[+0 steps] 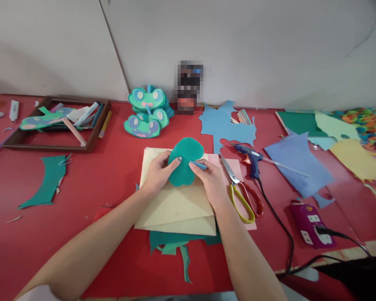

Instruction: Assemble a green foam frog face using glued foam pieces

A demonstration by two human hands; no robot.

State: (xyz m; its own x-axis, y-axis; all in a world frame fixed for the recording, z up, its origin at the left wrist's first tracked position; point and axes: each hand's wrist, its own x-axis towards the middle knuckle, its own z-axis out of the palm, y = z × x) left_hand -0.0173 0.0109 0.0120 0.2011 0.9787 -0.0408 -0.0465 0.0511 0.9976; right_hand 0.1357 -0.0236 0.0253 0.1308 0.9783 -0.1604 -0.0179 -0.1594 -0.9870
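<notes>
Above a stack of cream felt sheets (181, 209), my left hand (158, 173) pinches the left edge of a teal felt cutout (186, 161) with rounded lobes. My right hand (211, 179) has its thumb and fingers closed on a small blue felt strip (198, 165), held against the cutout's right side. Scissors (235, 179) with one yellow and one red handle lie just right of that hand, their blades pointing away from me. Beyond them rests a blue glue gun (250, 158) with a clear glue stick in its back.
Finished felt faces (147, 113) are piled at the back, near a blurred upright panel (189, 88). A brown frame (50, 144) holding markers stands left. Felt scraps (301, 161) spread right, near a purple power outlet box (311, 225) with a black cord.
</notes>
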